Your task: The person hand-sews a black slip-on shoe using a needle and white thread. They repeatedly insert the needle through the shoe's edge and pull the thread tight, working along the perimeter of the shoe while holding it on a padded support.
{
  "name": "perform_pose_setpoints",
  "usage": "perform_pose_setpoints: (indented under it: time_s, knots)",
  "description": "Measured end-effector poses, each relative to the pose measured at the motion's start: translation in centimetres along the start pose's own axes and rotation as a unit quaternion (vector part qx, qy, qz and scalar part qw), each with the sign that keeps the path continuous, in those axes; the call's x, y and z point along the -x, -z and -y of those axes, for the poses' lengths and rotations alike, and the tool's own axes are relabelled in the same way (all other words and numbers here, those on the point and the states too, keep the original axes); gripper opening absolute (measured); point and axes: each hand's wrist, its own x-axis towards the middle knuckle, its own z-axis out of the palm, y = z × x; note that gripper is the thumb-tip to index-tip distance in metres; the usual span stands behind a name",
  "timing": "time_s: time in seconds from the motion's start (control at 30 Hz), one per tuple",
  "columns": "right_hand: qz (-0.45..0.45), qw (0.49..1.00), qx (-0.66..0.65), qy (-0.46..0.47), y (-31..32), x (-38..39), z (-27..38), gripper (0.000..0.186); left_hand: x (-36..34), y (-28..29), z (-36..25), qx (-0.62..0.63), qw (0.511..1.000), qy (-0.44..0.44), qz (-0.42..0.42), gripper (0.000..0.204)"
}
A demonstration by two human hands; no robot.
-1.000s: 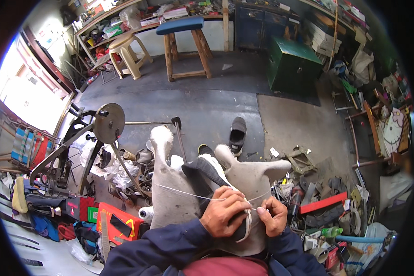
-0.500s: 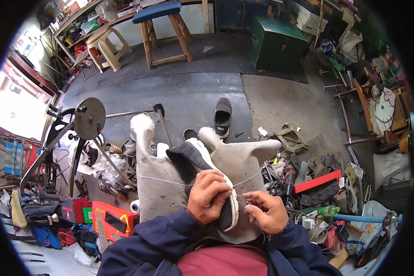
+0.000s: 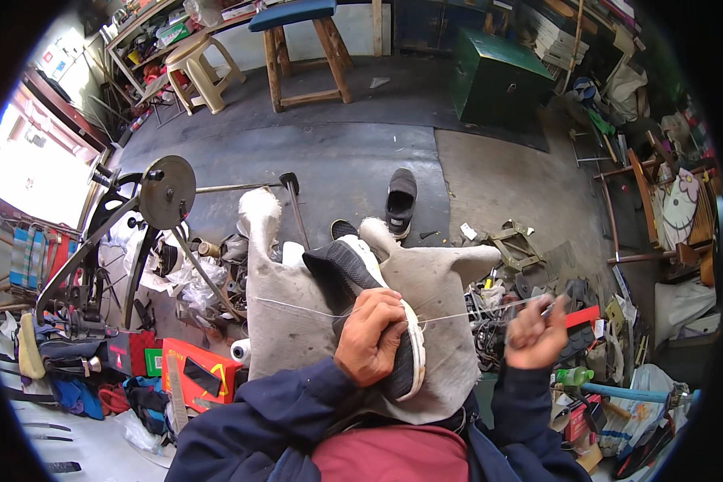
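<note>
A dark grey shoe (image 3: 344,267) with a white sole lies across my lap on a stained, light grey cloth (image 3: 285,333). My left hand (image 3: 369,336) is closed round it near the lower end, with the thumb against the sole edge. From the sole a pale thread (image 3: 458,316) stretches taut to the right. My right hand (image 3: 536,331) holds that thread's far end, away from the shoe; its fingers are smeared by motion. Another stretch of thread (image 3: 293,306) lies over the cloth at the left of the shoe. Whether a tool is in my right hand is not visible.
A black slip-on shoe (image 3: 401,202) stands on the floor ahead. At left is a metal machine with a round wheel (image 3: 167,193); a phone (image 3: 202,376) rests on a red box. Tools and scraps surround a red bar (image 3: 582,316) at right. Stools and a green chest (image 3: 502,76) stand behind.
My right hand has moved from beside the sole out to the right and slightly up, drawing the thread straight. My left hand keeps its hold on the shoe. The view has shifted slightly.
</note>
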Motion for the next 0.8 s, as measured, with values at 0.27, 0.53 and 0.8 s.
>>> perform_pose_setpoints:
  time_s: [0.27,0.53,0.8]
  knots:
    - [0.008,0.912,0.406,0.050,-2.1,2.4,-4.1,0.030,-0.1,-0.2,0.0,-0.011,1.000,-0.005,0.012,0.014]
    - [0.160,0.769,0.604,-0.136,-4.4,3.0,-4.6,0.017,0.0,0.1,0.0,-0.020,1.000,-0.003,0.012,0.014]
    - [0.133,0.972,0.161,-0.106,-4.9,2.5,-5.2,0.025,0.0,-0.2,0.1,-0.021,0.999,-0.014,0.020,0.016]
